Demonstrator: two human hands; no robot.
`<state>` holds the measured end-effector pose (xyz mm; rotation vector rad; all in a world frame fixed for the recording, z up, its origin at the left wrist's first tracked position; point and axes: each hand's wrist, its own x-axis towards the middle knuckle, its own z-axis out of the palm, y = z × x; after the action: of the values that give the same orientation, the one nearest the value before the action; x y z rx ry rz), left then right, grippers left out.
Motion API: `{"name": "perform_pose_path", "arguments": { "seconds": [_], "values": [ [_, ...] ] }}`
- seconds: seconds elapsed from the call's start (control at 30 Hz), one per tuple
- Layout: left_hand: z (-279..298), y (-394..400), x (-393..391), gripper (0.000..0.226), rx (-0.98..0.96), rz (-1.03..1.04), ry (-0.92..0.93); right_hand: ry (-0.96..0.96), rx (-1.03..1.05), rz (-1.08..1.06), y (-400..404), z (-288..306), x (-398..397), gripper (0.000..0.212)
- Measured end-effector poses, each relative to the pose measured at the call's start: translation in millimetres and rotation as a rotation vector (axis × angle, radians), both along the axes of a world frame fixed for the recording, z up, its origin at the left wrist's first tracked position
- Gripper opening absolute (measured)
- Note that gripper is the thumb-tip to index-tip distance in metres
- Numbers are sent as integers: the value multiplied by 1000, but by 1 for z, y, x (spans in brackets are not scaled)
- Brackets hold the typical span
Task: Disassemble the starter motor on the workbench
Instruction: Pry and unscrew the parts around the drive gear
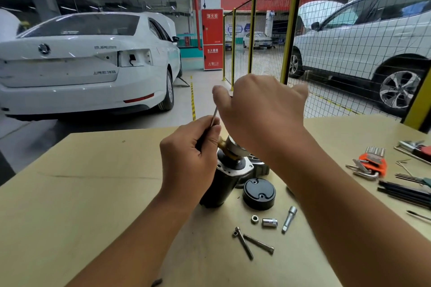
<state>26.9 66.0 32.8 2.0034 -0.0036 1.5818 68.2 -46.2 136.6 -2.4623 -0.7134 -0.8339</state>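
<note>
Nearest me: two long bolts (250, 243), a nut (254, 219), a socket (269, 222) and an extension bar (289, 219) lying loose on the workbench (70, 193); a black end cap (258, 193) just beyond. Centre: starter motor (224, 182), standing upright, long axis near vertical, directly under both hands. My left hand (189, 156), the nearer, pinches a thin tool shaft (214, 116) low, by the motor's top; my right hand (258, 112) is closed round what I take for its handle, above. Right edge: hex key sets (370, 165). Far: white saloon (81, 65) badged SUPERB; red cabinet (211, 39), digits 119 legible.
</note>
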Motion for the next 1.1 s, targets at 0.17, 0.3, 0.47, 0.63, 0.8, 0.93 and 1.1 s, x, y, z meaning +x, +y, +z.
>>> {"name": "perform_pose_path", "arguments": {
  "seconds": [0.17, 0.3, 0.47, 0.63, 0.8, 0.93, 1.1],
  "values": [
    [-2, 1, 2, 17, 96, 65, -21, -52, -23, 15, 3, -5, 0, 38],
    [-2, 6, 1, 14, 30, -41, 9, -78, -114, 129, 1, -4, 6, 34],
    [7, 13, -6, 16, -127, -326, 217, 102, -20, 671, -11, 3, 19, 18],
    [15, 24, -11, 17, -186, -442, 339, 218, 37, 794, -20, 3, 29, 20],
    [19, 20, -11, 11, -271, -452, 286, 198, 186, 685, -12, -1, 24, 48],
    [20, 19, -12, 9, -303, -471, 283, 263, 287, 635, -11, 0, 23, 33],
    [20, 18, -12, 14, -294, -479, 275, 379, 283, 643, -16, 5, 23, 24]
  ]
}}
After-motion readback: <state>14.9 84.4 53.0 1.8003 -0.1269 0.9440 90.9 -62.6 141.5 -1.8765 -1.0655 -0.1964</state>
